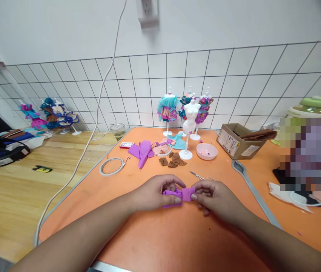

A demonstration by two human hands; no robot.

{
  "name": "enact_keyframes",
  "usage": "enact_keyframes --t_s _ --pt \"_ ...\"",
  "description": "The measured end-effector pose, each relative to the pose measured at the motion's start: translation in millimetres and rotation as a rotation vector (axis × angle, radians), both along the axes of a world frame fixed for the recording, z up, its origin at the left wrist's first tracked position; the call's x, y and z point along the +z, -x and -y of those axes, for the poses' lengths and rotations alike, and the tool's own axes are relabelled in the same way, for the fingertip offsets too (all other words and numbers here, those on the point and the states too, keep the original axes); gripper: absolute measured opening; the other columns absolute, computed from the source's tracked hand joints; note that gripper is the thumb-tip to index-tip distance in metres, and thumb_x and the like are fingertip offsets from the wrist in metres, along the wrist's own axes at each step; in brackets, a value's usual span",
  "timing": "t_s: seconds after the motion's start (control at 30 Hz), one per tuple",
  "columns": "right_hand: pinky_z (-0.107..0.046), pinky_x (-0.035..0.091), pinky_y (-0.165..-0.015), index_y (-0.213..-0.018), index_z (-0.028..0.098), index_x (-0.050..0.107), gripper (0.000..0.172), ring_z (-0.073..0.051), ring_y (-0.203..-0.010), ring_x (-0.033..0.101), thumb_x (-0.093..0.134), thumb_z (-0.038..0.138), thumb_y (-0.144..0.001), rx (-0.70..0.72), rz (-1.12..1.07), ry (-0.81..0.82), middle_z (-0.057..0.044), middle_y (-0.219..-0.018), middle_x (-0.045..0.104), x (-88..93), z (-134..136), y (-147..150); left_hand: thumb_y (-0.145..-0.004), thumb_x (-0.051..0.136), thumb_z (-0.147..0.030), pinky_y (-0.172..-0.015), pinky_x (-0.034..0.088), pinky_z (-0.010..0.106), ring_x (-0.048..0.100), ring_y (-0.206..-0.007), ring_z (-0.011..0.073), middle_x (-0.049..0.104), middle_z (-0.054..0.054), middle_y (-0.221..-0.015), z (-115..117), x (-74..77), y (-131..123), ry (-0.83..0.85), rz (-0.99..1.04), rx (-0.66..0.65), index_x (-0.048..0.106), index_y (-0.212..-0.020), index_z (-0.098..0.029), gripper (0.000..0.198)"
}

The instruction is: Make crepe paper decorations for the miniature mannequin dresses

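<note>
One plain white plastic mannequin point(192, 115) stands on the orange tabletop point(171, 241). One small purple fabric strip point(188, 194), partly folded, is in front of the mannequin, between two hands. The left hand point(153, 193) is curled, thumb and fingers closed on the strip's folded end; the right hand point(221, 198) pinches the opposite end between thumb and forefinger.

Also counted: one pair of silver metal scissors point(196, 175), in front of the mannequin and just beyond the right hand; one round pink bowl point(207, 154), right of its base; one open brown cardboard box point(229, 143), farther right; three dressed white mannequins point(168, 104), behind. Folded brown fabric pieces point(177, 158) lie left of its base — overlapping, exact number indeterminable.
</note>
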State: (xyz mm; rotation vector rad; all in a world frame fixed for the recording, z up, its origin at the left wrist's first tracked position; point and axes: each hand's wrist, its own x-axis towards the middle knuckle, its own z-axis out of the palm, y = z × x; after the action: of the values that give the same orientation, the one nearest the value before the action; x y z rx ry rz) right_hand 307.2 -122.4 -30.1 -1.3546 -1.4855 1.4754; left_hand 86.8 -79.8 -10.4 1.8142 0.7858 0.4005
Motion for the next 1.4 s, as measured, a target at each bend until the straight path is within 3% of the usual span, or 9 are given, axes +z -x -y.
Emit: enact_keyframes --t_s 0.27,0.5,0.63,0.7,0.87,0.97,1.1,1.3,1.4 --pt "-0.021 0.036 -0.051 -0.076 0.016 0.058 0.018 -0.01 -0.061 0.049 0.064 0.033 -0.073 -0.01 0.051 -0.153 0.001 -0.068 0.055 10.1 -3.5 -9.6 -0.067 0.074 -0.047 -0.059 0.035 0.022 0.045 -0.067 0.0107 0.052 -0.002 -0.076 2.4 4.5 1.5 -0.09 -0.239 -0.019 0.064 -0.084 -0.017 0.036" --pt "-0.02 0.023 -0.043 -0.076 0.019 0.048 0.019 -0.007 -0.044 0.035 0.056 0.036 -0.081 -0.037 -0.116 -0.081 0.007 -0.052 0.045 3.7 -9.7 -25.3 -0.076 0.065 -0.034 -0.051 0.027 0.02 0.03 -0.053 0.0059 0.031 -0.007 -0.058 -3.3 16.6 12.4 0.017 -0.122 -0.077 0.029 -0.054 -0.017 0.046" --pt "-0.02 0.024 -0.043 -0.078 0.019 0.049 0.02 -0.007 -0.045 0.036 0.057 0.036 -0.082 -0.007 -0.104 -0.069 0.007 -0.053 0.047 5.7 -7.2 -22.5 -0.069 0.058 -0.015 -0.048 0.029 0.019 0.037 -0.052 0.0069 0.041 -0.008 -0.058 -1.1 19.2 14.5 0.122 -0.171 -0.035 0.051 -0.077 -0.018 0.011" --pt "-0.02 0.024 -0.043 -0.078 0.019 0.05 0.02 -0.007 -0.046 0.036 0.057 0.037 -0.082 -0.002 -0.073 -0.068 0.006 -0.056 0.05 7.4 -6.6 -20.4 -0.067 0.053 -0.013 -0.05 0.034 0.019 0.046 -0.056 0.0089 0.05 -0.005 -0.063 -0.7 19.4 14.3 0.15 -0.223 -0.093 0.061 -0.088 -0.018 0.023" --pt "-0.023 0.041 -0.061 -0.083 0.018 0.056 0.022 -0.013 -0.067 0.056 0.058 0.039 -0.082 -0.046 0.054 -0.134 -0.001 -0.074 0.063 6.0 -12.4 -22.3 -0.061 0.05 -0.016 -0.052 0.04 0.02 0.054 -0.058 0.0104 0.058 0.0 -0.071 -5.9 15.8 13.9 0.29 -0.113 -0.08 0.061 -0.071 -0.014 0.016" --pt "-0.027 0.044 -0.071 -0.096 0.02 0.061 0.024 -0.018 -0.08 0.06 0.053 0.039 -0.085 -0.098 0.239 -0.263 -0.004 -0.088 0.065 2.1 -17.2 -28.5 -0.058 0.048 -0.018 -0.044 0.034 0.019 0.046 -0.046 0.0083 0.055 0.0 -0.059 -9.9 10.8 16.2 0.449 -0.028 0.012 0.057 -0.066 -0.014 0.012" --pt "-0.03 0.04 -0.066 -0.11 0.024 0.063 0.029 -0.022 -0.09 0.059 0.047 0.031 -0.088 -0.127 0.868 -0.446 -0.007 -0.103 0.062 1.1 -19.4 -35.5 -0.071 0.06 -0.034 -0.05 0.039 0.022 0.051 -0.053 0.0106 0.057 0.001 -0.064 -12.2 8.8 17.7 0.496 0.025 0.126 0.056 -0.073 -0.015 0.019" --pt "-0.028 0.03 -0.056 -0.096 0.021 0.064 0.026 -0.022 -0.078 0.06 0.039 0.02 -0.092 0.105 1.223 -0.348 -0.007 -0.087 0.06 5.6 -14.8 -29.7 -0.076 0.063 -0.04 -0.067 0.044 0.025 0.057 -0.075 0.0151 0.061 0.005 -0.082 -9.4 14.5 9.8 0.016 -0.068 0.187 0.06 -0.07 -0.013 0.028" --pt "-0.029 0.027 -0.054 -0.085 0.018 0.059 0.021 -0.022 -0.074 0.06 0.039 0.014 -0.091 0.113 1.311 -0.304 -0.008 -0.084 0.059 6.9 -11.1 -24.3 -0.079 0.057 -0.042 -0.056 0.039 0.023 0.052 -0.059 0.0123 0.055 0.0 -0.064 -7.4 14.1 10.3 -0.025 -0.16 0.305 0.052 -0.067 -0.016 0.03"
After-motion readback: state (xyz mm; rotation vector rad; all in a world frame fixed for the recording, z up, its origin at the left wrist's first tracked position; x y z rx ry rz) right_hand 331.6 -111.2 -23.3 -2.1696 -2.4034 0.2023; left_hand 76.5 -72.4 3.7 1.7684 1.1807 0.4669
